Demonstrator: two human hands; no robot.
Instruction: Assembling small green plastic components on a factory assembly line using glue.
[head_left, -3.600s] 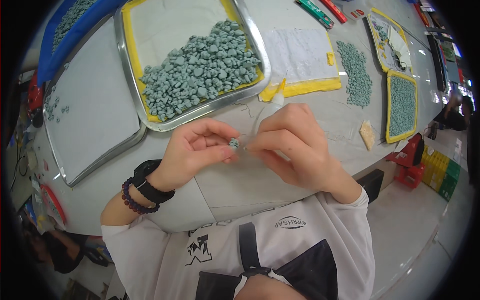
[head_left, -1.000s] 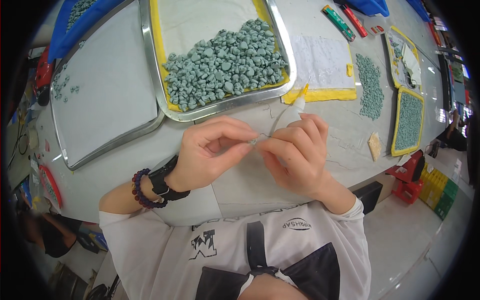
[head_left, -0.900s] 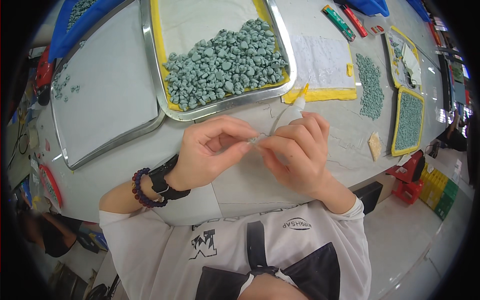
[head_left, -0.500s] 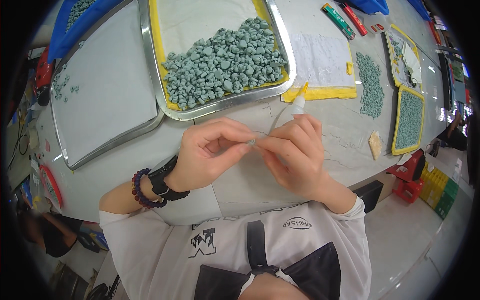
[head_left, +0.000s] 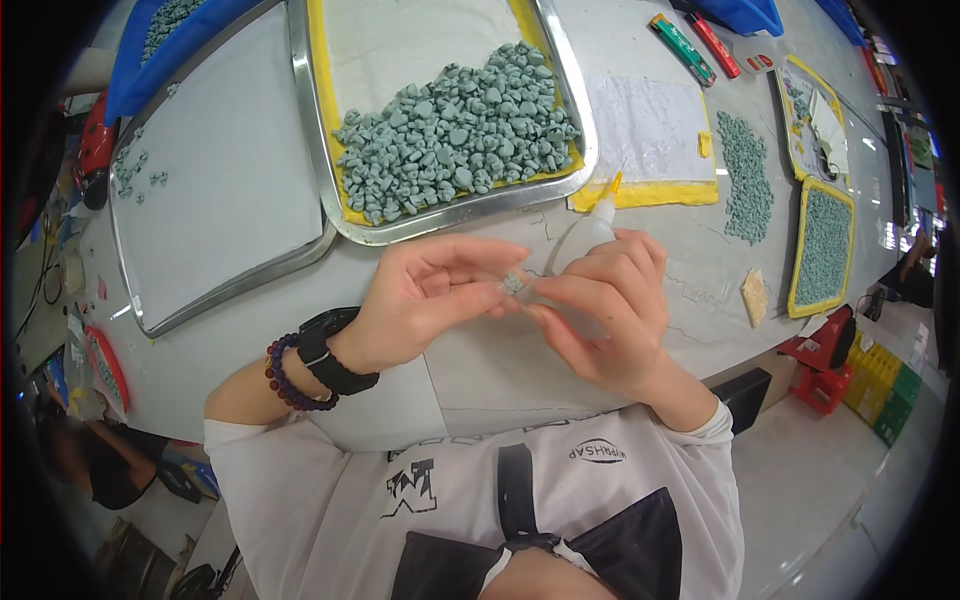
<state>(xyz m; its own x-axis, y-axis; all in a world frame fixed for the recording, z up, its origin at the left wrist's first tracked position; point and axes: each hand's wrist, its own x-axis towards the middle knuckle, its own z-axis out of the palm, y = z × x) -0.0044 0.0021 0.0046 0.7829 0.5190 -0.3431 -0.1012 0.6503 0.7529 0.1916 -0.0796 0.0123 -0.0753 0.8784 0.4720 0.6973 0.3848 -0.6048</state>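
Above the table's near side, my left hand (head_left: 425,300) pinches a tiny grey-green piece (head_left: 513,283) between thumb and fingertips. From the other side the thumb and forefinger of my right hand (head_left: 615,310) close on the same piece, though fingers partly cover it. Just beyond my right hand lies a white squeeze bottle (head_left: 588,236) with a yellow nozzle. Farther off, a metal tray (head_left: 400,233) with a yellow-edged lining carries a heap of similar grey-green pieces (head_left: 450,135).
Left of the heap is a paper-lined metal tray (head_left: 220,190) with a few loose pieces, beside a blue bin (head_left: 125,95). On the right are a yellow-edged sheet (head_left: 640,130), small beads (head_left: 745,180), a filled yellow-rimmed tray (head_left: 822,245), and green (head_left: 683,50) and red (head_left: 712,45) tubes.
Both hands have shifted slightly right, and the left fingers have opened out somewhat. More of the small piece shows between them now. The whole view has moved a little.
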